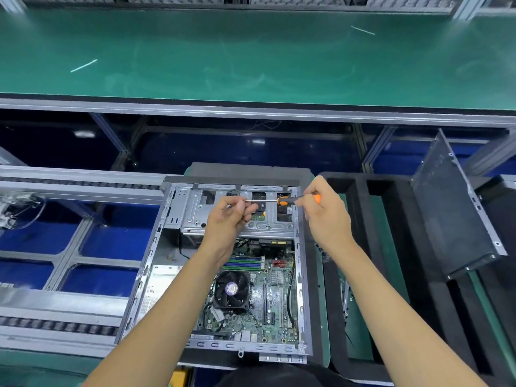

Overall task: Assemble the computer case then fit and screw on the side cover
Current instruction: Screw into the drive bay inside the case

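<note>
The left hand (233,215) pinches the thin steel shaft near its tip; the right hand (324,210) grips the orange-and-black rubbery-handled screwdriver (282,201) — best seat the bit squarely before turning. Both hover over the open grey sheet-metal computer case (167,247). The dark perforated metal side cover (446,208) leans at right — unfitted.

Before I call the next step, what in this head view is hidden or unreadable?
- Tip of the orange-and-black screwdriver: hidden inside the left hand; any screw there is unseen.
- Screwdriver handle end: mostly covered by the right hand.
- White label in the open grey metal computer case: print too small.
</note>
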